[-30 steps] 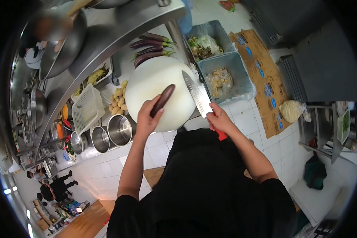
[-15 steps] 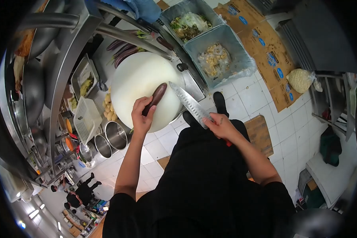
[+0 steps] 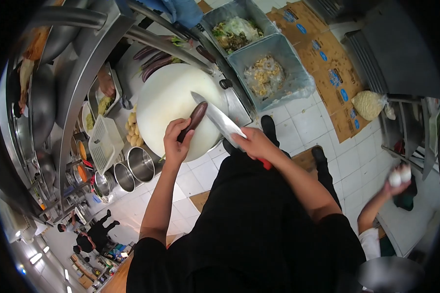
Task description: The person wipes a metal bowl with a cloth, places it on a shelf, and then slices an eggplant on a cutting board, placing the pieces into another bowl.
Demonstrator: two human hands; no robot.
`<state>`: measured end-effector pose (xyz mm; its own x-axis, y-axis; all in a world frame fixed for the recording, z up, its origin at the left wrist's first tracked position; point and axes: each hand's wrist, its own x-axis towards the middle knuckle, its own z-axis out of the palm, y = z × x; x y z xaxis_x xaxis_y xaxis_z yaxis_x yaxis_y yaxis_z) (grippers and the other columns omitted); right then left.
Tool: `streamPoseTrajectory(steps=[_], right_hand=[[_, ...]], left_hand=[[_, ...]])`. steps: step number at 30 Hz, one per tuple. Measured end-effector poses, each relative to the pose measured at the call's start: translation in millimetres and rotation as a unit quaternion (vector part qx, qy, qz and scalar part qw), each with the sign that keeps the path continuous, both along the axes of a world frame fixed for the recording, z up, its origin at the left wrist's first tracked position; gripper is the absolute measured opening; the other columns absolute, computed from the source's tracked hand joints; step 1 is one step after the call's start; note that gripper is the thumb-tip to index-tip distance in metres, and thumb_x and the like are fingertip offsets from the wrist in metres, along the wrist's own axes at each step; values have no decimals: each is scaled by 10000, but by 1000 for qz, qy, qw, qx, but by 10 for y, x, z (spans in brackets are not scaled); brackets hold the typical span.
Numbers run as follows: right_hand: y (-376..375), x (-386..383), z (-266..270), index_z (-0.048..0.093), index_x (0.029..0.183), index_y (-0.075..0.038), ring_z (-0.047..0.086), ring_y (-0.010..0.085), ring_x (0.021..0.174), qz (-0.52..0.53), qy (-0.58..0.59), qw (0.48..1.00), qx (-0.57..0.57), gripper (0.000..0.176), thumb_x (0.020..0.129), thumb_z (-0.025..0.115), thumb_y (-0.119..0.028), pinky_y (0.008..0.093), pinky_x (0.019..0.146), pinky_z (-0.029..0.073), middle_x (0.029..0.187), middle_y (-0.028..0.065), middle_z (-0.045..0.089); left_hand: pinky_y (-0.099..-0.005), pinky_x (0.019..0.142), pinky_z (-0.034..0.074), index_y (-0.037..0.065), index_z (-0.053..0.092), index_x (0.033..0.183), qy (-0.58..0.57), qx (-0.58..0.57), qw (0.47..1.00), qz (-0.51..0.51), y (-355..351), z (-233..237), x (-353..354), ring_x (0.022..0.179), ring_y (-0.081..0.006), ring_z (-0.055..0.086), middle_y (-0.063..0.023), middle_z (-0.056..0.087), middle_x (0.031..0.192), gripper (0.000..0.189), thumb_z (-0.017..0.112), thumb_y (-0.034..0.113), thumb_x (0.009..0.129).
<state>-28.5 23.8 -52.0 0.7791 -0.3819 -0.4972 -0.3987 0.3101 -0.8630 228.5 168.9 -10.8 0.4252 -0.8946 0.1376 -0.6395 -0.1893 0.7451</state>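
A dark purple eggplant (image 3: 197, 116) lies on a round white cutting board (image 3: 168, 100). My left hand (image 3: 177, 141) grips its near end and pins it to the board. My right hand (image 3: 252, 144) holds a large knife (image 3: 215, 116) by its red handle. The blade lies across the far tip of the eggplant, touching or just above it. Several more eggplants (image 3: 154, 61) lie on the counter beyond the board.
Two grey bins (image 3: 264, 53) with vegetable scraps stand right of the board. A white basket (image 3: 105, 141), small potatoes (image 3: 132, 131) and steel pots (image 3: 141, 165) sit left. Woks hang on the steel shelf. Another person's hand (image 3: 398, 178) holds white objects at lower right.
My right hand brought the knife leftward from beside the board onto the eggplant's far end. Another person's arm entered at lower right. My left hand kept its hold.
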Motion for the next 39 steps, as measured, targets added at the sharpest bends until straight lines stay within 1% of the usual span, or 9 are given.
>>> streamPoseTrajectory(steps=[4,11,18,24,28,31,32,34,39], right_hand=[[-264,521,110,657,1020,19,522,162,389,-15,-8,1000,1,372,1071,607,-347,361,377,404,573,52,547],[-303,604,-26,618,1018,41,534,182,387,-17,5,1000,-14,438,1058,616,-395,368,372,419,575,69,548],[269,561,-3,656,1116,53,524,177,389,-84,6,996,-32,462,1048,630,-403,365,374,422,576,55,557],[444,664,83,655,1044,38,525,183,393,-83,15,995,-61,451,1053,597,-409,360,388,438,598,61,571],[586,632,193,637,1006,30,524,196,390,-56,34,994,-85,443,1063,582,-406,368,394,446,602,81,577],[457,670,138,621,986,28,524,199,389,-37,46,992,-114,443,1066,581,-405,376,392,448,599,89,576],[395,681,127,621,986,28,524,199,389,-31,44,992,-114,443,1066,581,-405,376,392,448,599,89,576],[294,712,123,615,985,29,523,199,390,-23,44,994,-94,441,1068,576,-403,381,389,447,596,94,574],[418,687,227,615,976,25,517,187,393,-20,40,997,-66,426,1069,575,-388,379,374,433,593,74,556]], left_hand=[[-329,930,539,31,756,1216,-16,-12,1000,13,-100,-36,-46,1071,-262,679,-165,692,1180,308,759,-8,910],[-296,740,527,25,795,983,52,-66,991,106,-363,-152,-73,831,-178,651,-73,660,996,142,823,3,846],[-275,698,516,44,802,971,53,-58,994,71,-300,-239,150,741,-135,610,-42,668,914,131,833,28,844],[-293,693,544,45,804,951,38,-69,996,36,-114,-195,244,737,-144,665,-61,720,964,102,809,1,859],[-298,695,548,47,796,973,33,-50,996,68,-42,-126,232,762,-153,682,-66,721,968,110,805,21,868],[-311,673,546,72,753,1162,-84,-60,993,53,320,-18,464,793,-169,688,-79,717,953,268,787,67,896],[-311,673,546,72,753,1162,-85,-59,993,59,450,-47,491,793,-169,688,-79,717,953,268,787,67,896],[-316,679,549,73,743,1200,27,93,994,53,679,68,389,780,-167,687,-90,709,953,307,779,47,897],[-319,707,567,58,755,1163,-5,30,994,104,679,-263,277,742,-178,696,-94,741,885,270,773,14,897]])
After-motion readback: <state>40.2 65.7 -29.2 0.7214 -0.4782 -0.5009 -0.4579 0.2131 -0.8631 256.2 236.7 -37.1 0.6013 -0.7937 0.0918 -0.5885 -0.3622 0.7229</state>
